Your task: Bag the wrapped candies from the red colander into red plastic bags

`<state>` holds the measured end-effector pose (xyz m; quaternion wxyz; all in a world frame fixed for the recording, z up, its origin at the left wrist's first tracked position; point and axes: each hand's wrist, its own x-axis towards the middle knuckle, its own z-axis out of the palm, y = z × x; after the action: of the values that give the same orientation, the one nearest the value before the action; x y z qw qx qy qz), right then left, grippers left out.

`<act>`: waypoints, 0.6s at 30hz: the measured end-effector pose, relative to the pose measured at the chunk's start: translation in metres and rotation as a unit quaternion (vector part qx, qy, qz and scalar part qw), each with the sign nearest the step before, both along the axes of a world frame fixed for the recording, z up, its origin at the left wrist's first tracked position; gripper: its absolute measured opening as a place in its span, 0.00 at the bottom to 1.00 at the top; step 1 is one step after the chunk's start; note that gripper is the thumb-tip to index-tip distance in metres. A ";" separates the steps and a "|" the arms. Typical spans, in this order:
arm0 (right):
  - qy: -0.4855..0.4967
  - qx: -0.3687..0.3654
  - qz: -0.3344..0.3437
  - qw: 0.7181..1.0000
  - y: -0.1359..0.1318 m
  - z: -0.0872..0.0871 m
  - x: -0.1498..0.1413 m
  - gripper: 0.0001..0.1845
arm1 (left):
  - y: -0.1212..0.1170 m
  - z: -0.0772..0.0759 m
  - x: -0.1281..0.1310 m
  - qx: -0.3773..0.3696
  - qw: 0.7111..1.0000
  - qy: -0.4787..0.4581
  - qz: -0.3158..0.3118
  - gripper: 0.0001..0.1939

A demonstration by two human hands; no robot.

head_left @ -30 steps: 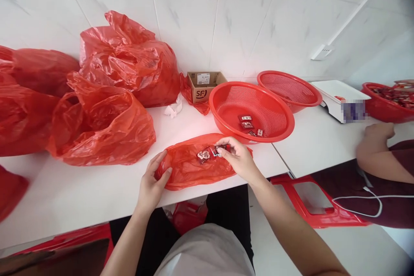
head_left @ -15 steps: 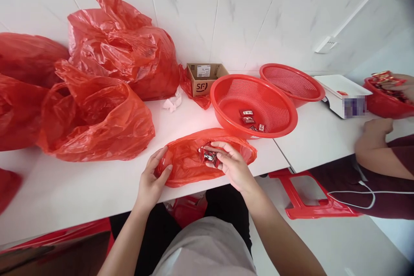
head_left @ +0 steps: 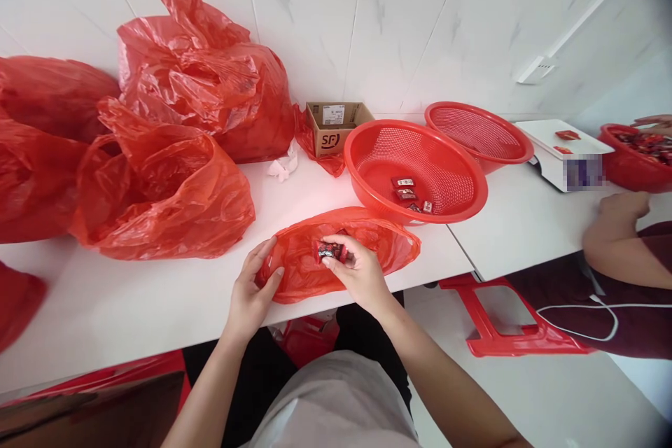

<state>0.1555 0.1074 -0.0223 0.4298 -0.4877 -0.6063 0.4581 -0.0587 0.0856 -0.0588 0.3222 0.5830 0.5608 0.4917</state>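
A red plastic bag (head_left: 294,273) lies spread with its mouth open at the table's front edge. My left hand (head_left: 255,287) is closed round the bag's left rim, thumb inside and fingers at the outer side. Over the bag's middle, my right hand (head_left: 357,269) grips small wrapped candies (head_left: 330,250) in dark red and black wrappers; how many is hidden by the fingers. Just behind the bag stands a red perforated basket (head_left: 367,185) with several small wrapped pieces (head_left: 405,193) on its bottom.
Full red bags (head_left: 210,98) crowd the table's left side. A cardboard box (head_left: 328,136), a crumpled tissue (head_left: 283,166) and a second basket (head_left: 477,133) stand along the wall. At right, a white scale (head_left: 564,143) sits before a co-worker's arm (head_left: 619,231) and a filled red basket (head_left: 624,164).
My right hand has moved slightly left with the candies, its fingers closing further over them. My left hand keeps its hold. Another red packet now lies on the scale; the co-worker's far hand has shifted.
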 end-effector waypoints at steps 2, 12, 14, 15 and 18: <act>-0.038 0.016 0.019 0.999 -0.001 0.003 -0.002 0.26 | 0.000 0.000 0.000 0.001 1.000 0.001 0.001 0.28; -0.297 0.188 -0.108 0.930 0.076 0.111 0.101 0.17 | -0.001 0.002 0.000 0.003 1.000 -0.015 -0.013 0.29; -0.464 0.105 -0.067 0.877 0.112 0.111 0.127 0.25 | -0.001 0.002 -0.001 -0.001 1.000 -0.023 -0.013 0.29; -0.532 0.034 -0.024 0.845 0.126 0.107 0.136 0.31 | -0.001 0.002 -0.001 -0.003 1.000 -0.027 -0.011 0.29; -0.601 -0.087 0.073 0.792 0.150 0.088 0.151 0.38 | 0.000 0.001 -0.002 -0.009 0.999 -0.036 -0.008 0.29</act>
<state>0.3061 0.2575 0.0660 -0.0994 -0.6543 -0.7338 0.1535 -0.0602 0.0852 -0.0575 0.3512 0.5664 0.5483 0.5052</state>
